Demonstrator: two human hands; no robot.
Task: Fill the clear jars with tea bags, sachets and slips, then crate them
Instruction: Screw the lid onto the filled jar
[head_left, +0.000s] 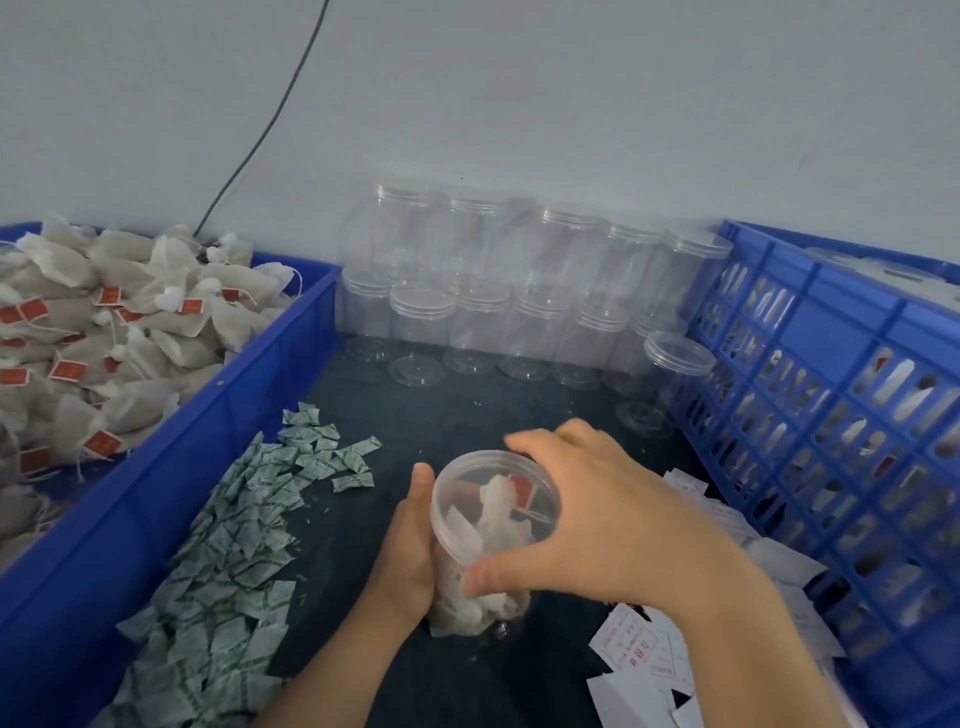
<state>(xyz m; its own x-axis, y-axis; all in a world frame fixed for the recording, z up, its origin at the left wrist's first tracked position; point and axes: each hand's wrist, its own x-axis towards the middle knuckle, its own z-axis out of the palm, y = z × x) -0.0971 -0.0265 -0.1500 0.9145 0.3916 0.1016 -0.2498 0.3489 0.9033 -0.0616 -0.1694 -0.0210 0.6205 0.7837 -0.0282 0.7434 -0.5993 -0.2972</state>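
A clear jar (478, 582) stuffed with tea bags stands on the dark table in front of me. My left hand (408, 556) grips its side. On top sits a clear lid (493, 499), and my right hand (608, 514) curls over its rim, thumb at the near edge, fingers at the far edge. A heap of tea bags (104, 332) with red tags fills the blue bin on the left. Green-printed sachets (234, 545) lie scattered left of the jar. White paper slips (639, 654) lie to its right.
Several empty lidded clear jars (519, 291) are stacked in two rows against the back wall, one more (670, 384) nearer on the right. A blue slotted crate (831, 415) with filled jars stands at the right. A dark cable (260, 140) runs down the wall.
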